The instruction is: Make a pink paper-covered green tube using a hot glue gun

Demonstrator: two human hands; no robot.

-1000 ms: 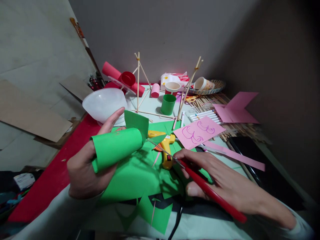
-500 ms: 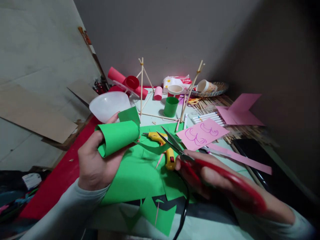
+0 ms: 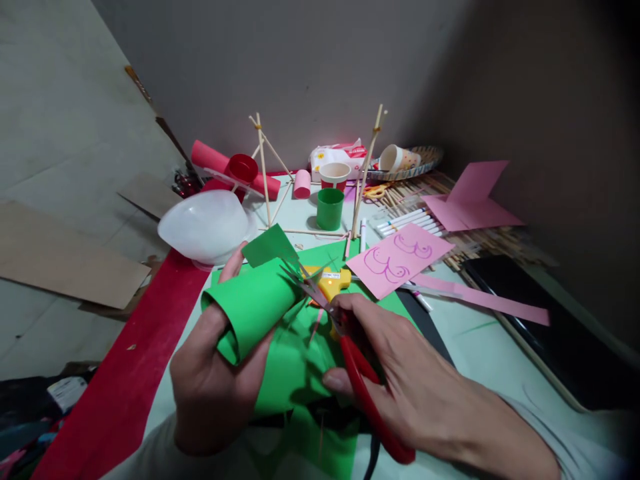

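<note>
Right-hand grip (image 3: 400,387) is holding red scissors (image 3: 350,347), blades open at the right end of the green paper roll (image 3: 253,307), which the left hand (image 3: 215,380) is clasping.

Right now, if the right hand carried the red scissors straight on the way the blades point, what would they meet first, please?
Probably the rolled green paper tube in the left hand: the right hand aims the scissors up-left, blade tips at the tube's far end, below the green flap. Depth is unclear.

home craft table: markers (image 3: 407,223), glue gun (image 3: 331,283)
</note>
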